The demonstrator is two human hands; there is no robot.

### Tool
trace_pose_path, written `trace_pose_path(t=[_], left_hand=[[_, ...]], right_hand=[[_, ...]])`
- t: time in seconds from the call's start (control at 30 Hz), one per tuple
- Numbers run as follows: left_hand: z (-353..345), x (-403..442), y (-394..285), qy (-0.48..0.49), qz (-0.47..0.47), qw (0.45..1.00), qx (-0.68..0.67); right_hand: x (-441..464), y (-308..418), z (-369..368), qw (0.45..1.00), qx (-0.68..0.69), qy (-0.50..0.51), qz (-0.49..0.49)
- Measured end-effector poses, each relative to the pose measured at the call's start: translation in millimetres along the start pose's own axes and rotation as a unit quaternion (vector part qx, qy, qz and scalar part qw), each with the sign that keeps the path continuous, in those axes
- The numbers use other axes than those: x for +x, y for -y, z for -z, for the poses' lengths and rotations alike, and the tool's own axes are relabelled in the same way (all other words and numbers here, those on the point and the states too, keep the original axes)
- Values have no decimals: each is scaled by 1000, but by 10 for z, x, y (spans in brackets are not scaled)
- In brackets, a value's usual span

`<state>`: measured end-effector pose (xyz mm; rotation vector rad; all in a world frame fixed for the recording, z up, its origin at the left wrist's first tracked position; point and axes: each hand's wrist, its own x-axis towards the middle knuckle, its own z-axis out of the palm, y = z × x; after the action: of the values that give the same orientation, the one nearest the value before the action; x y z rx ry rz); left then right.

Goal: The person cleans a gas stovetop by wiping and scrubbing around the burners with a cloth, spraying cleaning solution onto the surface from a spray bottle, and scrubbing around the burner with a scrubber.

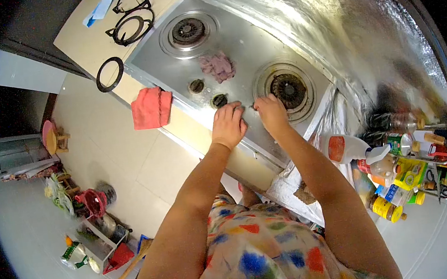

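Note:
A steel gas stove (169, 62) with two bare burners lies under my hands. My left hand (229, 125) rests palm down at its front edge, fingers stretched out and lying just below a black control knob (220, 101). My right hand (271, 112) is closed beside the near burner (289, 90), its fingertips low on the steel. A small dark bit shows at those fingertips, too small to name. Farther up, a crumpled pinkish-purple cloth (218, 66) sits on the stove, close to a second knob (196, 86) and the far burner (188, 31).
A folded red cloth (151, 108) hangs over the counter edge. Black pan supports (133, 27) and a black ring (110, 74) lie on the counter at left. Foil (337, 114) lines the wall side. Bottles, including a white spray bottle (347, 148), crowd the right.

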<state>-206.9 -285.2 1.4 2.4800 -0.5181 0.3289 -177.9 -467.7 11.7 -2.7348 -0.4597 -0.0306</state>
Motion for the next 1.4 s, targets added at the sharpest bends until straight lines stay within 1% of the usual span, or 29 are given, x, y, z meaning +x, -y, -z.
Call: trace_pose_path(t=[0.1,0.2,0.27,0.3,0.4,0.5,0.6,0.7,0.8,0.9,0.97,1.03,1.1,1.13,1.23,1.27,1.37,1.4], left_hand=[[7,2,-18,-2,2,1000,9],[14,-1,-11,-10,-7,1000,5],[22,-8,-9,-6,-8,1000,1],[21,-9,-10,-4,-9,1000,0],[18,-34,-17,-4,-5,1000,-10],[-36,-94,-15,-3,-12,1000,-21],[2,-162,-77,8,-21,999,-26],[-8,-218,-85,13,-32,999,-20],[2,-212,-111,4,-34,999,6],[4,-214,-119,8,-29,999,13],[-14,-219,-121,3,-27,1000,9],[-23,-224,-125,0,-25,1000,8],[-19,-221,-139,1,-24,1000,11],[2,-204,-137,5,-32,999,4],[-1,-222,-163,2,-24,1000,17],[-8,-222,-155,2,-28,999,17],[-31,-227,-131,3,-29,999,18],[-21,-225,-134,3,-27,999,19]], right_hand=[[-449,-23,44,999,-11,-31,8],[-714,-41,93,996,-57,-46,48],[-829,36,114,993,-89,-49,59],[-852,65,129,991,-105,-51,63],[-797,130,91,996,-76,-35,32],[-612,166,-18,992,-93,-66,54],[-474,256,27,996,-84,-32,18],[-708,260,43,999,-42,-20,-19],[-930,211,62,997,-69,-22,-31],[-762,205,35,996,-87,-25,4],[-503,273,-19,996,-83,-13,-12],[-464,307,-31,997,-69,-15,-23],[-532,300,-4,998,-47,-29,-30],[-652,235,-9,998,-44,-44,-18],[-1060,97,133,998,-41,-36,-27],[-1165,61,151,997,-3,-63,-42],[-1320,-9,216,996,-32,-50,-70],[-1304,-1,196,996,-29,-48,-66]])
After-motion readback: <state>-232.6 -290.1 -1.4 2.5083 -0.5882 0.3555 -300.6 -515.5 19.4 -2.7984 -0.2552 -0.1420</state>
